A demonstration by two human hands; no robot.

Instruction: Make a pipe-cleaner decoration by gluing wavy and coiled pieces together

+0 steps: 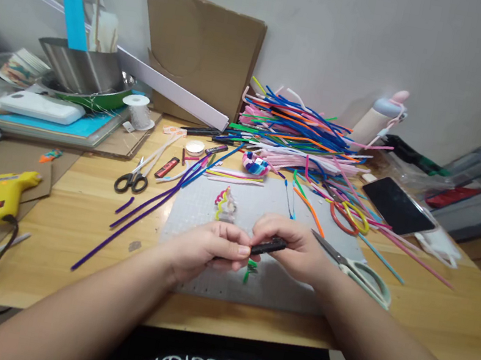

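My left hand is closed, its thumb and fingers pinching the near end of a short black stick-like object, whose exact kind I cannot make out. Round the other end, the curled fingers of my right hand grip the same object. Both hands are above a grey cutting mat. Just below them shows a bent piece of green pipe cleaner, partly covered by the fingers. Beyond the left hand stands a small yellow, pink and white twisted figure. Light-green-handled scissors lie beside my right wrist.
A heap of coloured pipe cleaners lies against the wall. Black scissors, purple pipe cleaners and a yellow glue gun are on the left. To the right lie red-and-yellow-handled scissors and a phone. Cardboard leans behind.
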